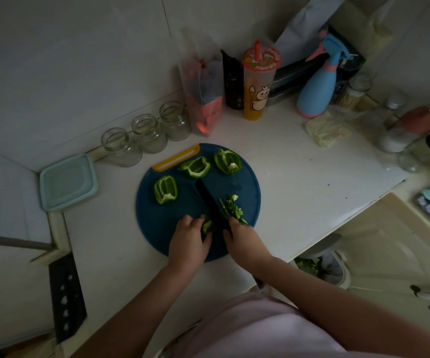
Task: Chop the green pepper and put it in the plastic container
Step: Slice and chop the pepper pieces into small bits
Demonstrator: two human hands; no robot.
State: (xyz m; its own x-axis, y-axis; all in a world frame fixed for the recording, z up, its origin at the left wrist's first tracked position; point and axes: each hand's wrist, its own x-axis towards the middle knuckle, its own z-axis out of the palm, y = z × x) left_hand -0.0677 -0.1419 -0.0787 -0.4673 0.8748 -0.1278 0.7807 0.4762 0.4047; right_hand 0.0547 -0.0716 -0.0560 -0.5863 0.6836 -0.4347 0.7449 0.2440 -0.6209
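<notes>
A round blue cutting board (157,223) lies on the white counter. Three green pepper quarters rest on its far half: one at the left (165,189), one in the middle (195,167), one at the right (227,161). My left hand (189,242) holds down a pepper piece (207,225) with curled fingers. My right hand (242,244) grips the handle of a dark knife (210,200), whose blade stands against that piece. Chopped pepper strips (233,209) lie to the right of the blade. A lidded plastic container (68,182) sits to the left of the board.
Three glass jars (148,133) line the wall behind the board. A drink cup (258,83), a dark bottle (232,81), a blue spray bottle (317,86) and a cloth (325,131) stand at the back. A bin (322,267) sits below the counter edge at the right.
</notes>
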